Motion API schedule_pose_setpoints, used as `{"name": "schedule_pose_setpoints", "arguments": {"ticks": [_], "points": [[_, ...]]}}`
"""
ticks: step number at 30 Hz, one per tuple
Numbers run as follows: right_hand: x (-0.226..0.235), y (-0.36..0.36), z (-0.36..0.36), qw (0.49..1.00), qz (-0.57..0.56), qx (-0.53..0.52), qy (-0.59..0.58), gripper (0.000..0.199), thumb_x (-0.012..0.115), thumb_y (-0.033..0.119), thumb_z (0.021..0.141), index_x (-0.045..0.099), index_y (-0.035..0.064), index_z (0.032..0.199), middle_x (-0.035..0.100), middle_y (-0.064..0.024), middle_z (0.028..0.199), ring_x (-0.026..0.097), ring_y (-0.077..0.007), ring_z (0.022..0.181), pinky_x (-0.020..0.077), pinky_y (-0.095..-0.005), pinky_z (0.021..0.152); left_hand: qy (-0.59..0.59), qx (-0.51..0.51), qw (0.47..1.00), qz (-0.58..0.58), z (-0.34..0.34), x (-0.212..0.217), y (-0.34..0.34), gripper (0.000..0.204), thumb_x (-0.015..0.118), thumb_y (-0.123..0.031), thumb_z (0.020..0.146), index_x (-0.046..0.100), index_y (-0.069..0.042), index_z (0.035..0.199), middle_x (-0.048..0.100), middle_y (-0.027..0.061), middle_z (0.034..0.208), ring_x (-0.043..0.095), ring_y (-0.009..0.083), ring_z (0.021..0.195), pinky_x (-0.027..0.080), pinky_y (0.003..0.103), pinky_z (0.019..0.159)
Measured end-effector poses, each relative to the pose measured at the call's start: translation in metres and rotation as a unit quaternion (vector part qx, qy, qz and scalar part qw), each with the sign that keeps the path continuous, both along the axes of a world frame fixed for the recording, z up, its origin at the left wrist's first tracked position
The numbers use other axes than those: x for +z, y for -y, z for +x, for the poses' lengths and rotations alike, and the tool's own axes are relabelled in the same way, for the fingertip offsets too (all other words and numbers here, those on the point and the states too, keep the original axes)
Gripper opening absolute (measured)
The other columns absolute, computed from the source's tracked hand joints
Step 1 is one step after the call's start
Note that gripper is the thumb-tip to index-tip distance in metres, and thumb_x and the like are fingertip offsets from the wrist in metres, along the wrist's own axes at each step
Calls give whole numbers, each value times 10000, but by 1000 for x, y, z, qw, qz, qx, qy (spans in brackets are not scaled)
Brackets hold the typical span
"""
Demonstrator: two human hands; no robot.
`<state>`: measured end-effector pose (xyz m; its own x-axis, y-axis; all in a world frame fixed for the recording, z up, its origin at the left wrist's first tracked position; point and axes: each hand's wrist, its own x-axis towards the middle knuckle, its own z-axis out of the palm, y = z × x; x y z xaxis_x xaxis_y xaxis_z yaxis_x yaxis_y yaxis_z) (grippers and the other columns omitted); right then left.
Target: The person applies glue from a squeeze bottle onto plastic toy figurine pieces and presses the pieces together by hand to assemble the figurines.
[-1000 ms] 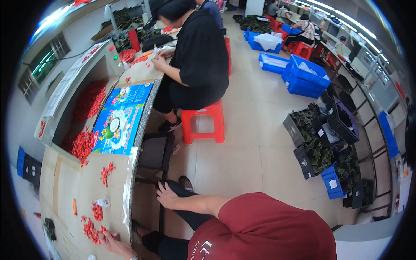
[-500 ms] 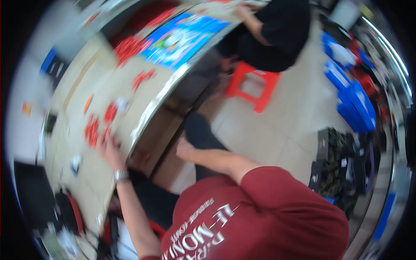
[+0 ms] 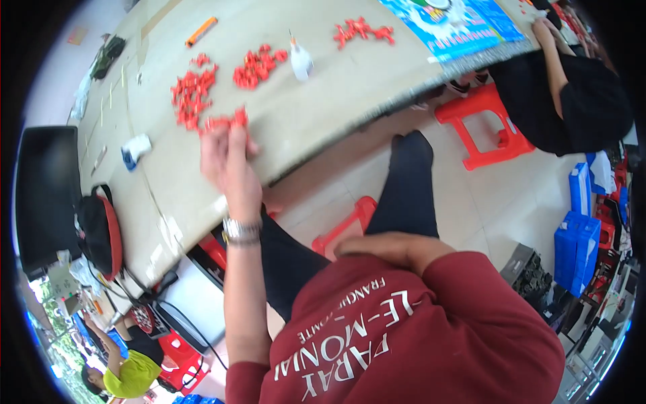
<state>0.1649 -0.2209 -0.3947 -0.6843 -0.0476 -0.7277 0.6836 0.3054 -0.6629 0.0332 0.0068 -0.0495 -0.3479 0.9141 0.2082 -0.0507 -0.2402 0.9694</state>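
Several small red plastic parts (image 3: 225,122) lie in a loose bunch at the near edge of the worktop (image 3: 336,87), left of the frame's centre, and the left hand (image 3: 227,161) rests right on them. It is blurred, so I cannot tell for sure whether its fingers are spread or pinching; they seem loosely curled with the tips over the red parts. A metal wristwatch (image 3: 241,231) sits on that wrist, and the bare forearm runs down toward the lower edge of the frame.

The right hand (image 3: 393,248) lies flat, fingers together, on the person's own lap at the centre of the frame, just above the dark red shirt (image 3: 417,337), holding nothing.

More red parts sit higher on the worktop: a larger pile (image 3: 190,94) up and left of the left hand, another heap (image 3: 257,66) to its right, and a third cluster (image 3: 363,30) near the top centre. A small white bottle (image 3: 300,60) stands between the last two heaps. An orange tool (image 3: 201,31) lies toward the upper left. A blue printed sheet (image 3: 464,20) covers the worktop at the top right, where another person in black (image 3: 579,101) sits beside a red stool (image 3: 484,124).
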Motion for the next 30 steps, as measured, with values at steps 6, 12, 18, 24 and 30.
{"name": "schedule_pose_setpoints", "arguments": {"ticks": [6,12,18,24,30], "points": [[14,9,25,992,-25,-90,-83,283,506,297,845,664,108,985,659,-182,1014,665,-344,923,523,-498,755,-48,44,996,-59,1,6,21,114,563,-66,918,452,-48,899,562,73,767,489,108,567,434,244,520],[80,-63,22,996,8,-91,6,303,530,265,832,686,111,1041,655,-147,1112,641,-327,1011,515,-470,822,8,44,996,-80,7,9,25,151,586,-34,907,469,11,991,600,136,801,556,159,598,485,292,592],[69,-180,-1,996,76,-55,-1,316,538,291,836,686,120,1056,653,-137,1126,634,-325,1027,511,-482,830,1,40,997,-67,8,3,17,177,620,-97,909,477,-3,955,598,102,768,553,128,601,481,269,597],[70,-194,-11,988,142,-66,14,330,546,316,840,687,128,1071,650,-127,1140,628,-323,1043,506,-495,838,23,9,999,-19,3,4,10,95,567,-35,912,487,-9,957,602,80,787,539,103,606,465,248,575],[50,-190,5,977,210,-38,-8,326,561,325,838,699,111,1042,660,-133,1106,634,-324,1023,508,-481,837,56,-33,998,0,0,1,8,102,592,-63,913,509,-25,958,602,34,810,525,61,614,451,212,568]]}}
